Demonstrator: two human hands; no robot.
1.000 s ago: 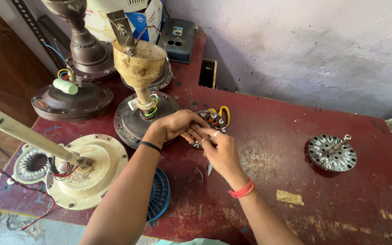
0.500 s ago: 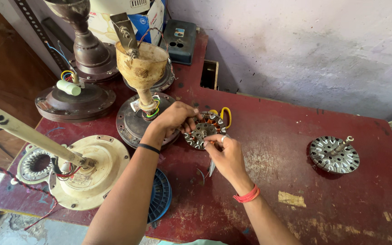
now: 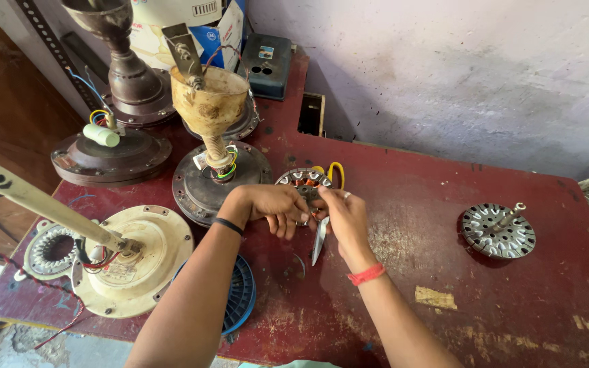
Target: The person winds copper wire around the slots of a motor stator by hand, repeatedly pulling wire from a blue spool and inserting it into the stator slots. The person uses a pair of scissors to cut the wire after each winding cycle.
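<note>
Our left hand (image 3: 275, 206) had its fingers curled onto the near rim of the wound stator (image 3: 303, 182), which lay flat on the red table (image 3: 512, 307) before the dark motor housing (image 3: 206, 187). Our right hand (image 3: 345, 217) pinched small scissors (image 3: 319, 238), blades down. We judged the stator heavy and stiff, its copper windings fragile, best gripped by the steel rim. Both forearms reached in from below, wrists bent inward.

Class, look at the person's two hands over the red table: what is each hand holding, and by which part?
The left hand holds the round wound motor stator by its near rim. The right hand pinches something small there; what cannot be told. A metal blade lies below.
</note>
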